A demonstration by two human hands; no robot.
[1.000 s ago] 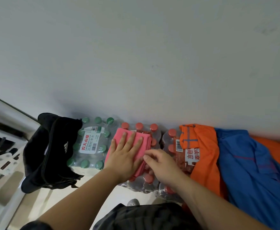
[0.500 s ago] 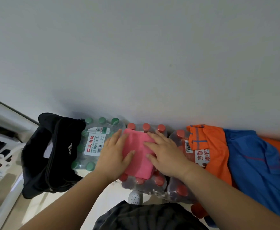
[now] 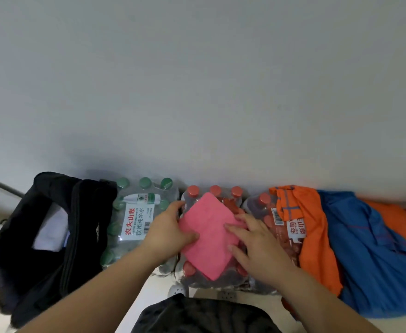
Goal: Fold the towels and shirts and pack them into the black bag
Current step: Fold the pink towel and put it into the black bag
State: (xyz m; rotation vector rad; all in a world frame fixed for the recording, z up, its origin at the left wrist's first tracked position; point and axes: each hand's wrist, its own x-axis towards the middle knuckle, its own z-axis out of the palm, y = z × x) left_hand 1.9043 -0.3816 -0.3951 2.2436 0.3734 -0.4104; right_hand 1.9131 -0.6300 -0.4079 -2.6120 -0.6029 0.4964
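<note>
A folded pink towel (image 3: 209,234) lies on a shrink-wrapped pack of red-capped bottles (image 3: 215,191). My left hand (image 3: 167,233) holds the towel's left edge, thumb on top and fingers beyond the edge. Straight fingers of my right hand (image 3: 257,246) rest on the towel's right edge. The black bag (image 3: 53,248) stands open at the left with something white (image 3: 50,231) inside. An orange shirt (image 3: 310,227) and a blue shirt (image 3: 365,248) lie crumpled to the right, with more orange cloth (image 3: 394,219) behind them.
A pack of green-capped water bottles (image 3: 137,212) sits between the bag and the towel. A second red-capped pack (image 3: 269,219) lies partly under the orange shirt. A plain wall (image 3: 197,92) rises right behind everything. My dark clothing (image 3: 204,316) fills the bottom edge.
The towel went from a narrow strip under my flat left hand to a wider square. My left hand slid to its left edge and my right hand came onto its right side.
</note>
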